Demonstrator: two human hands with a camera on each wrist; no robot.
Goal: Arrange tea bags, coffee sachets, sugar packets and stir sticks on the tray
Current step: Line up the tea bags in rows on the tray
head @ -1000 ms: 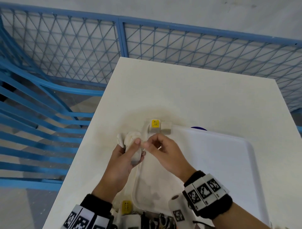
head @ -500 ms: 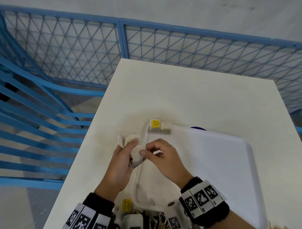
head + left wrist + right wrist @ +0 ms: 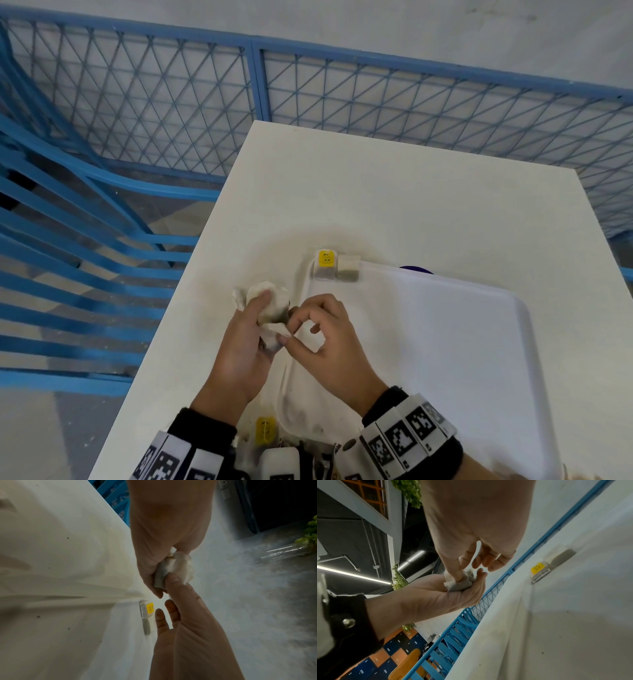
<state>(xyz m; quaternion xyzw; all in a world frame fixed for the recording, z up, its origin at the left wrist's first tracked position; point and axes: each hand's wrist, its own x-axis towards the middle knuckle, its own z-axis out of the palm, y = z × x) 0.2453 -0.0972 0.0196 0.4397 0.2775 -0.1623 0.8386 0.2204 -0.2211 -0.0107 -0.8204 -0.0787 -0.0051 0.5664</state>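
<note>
tray: your white plastic tray [image 3: 445,342] sits on the counter [image 3: 394,205], smooth, rounded corners, shallow rim; two tea bags [image 3: 337,265] lie side by side in its far left corner, one with a yellow tag [image 3: 326,258], touching each other.
near edge: another yellow tag [image 3: 265,430] lies by the tray's near left corner; what is around it is too cluttered to tell.
left hand: your left hand [image 3: 245,346] curls round a crumpled bunch of tea bags [image 3: 270,308], thumb pressed on top, held above the counter just left of the tray rim.
right hand: your right hand [image 3: 329,346] has thumb and forefinger pinching the bunch's lower edge; other fingers [image 3: 488,561] loosely curled, slightly apart, touching nothing.
texture: bags are soft off-white paper, wrinkled, dark contents showing through; bunch looks lumpy.
count in hand: cannot tell.
surroundings: blue mesh fence [image 3: 171,102] behind the counter.
</note>
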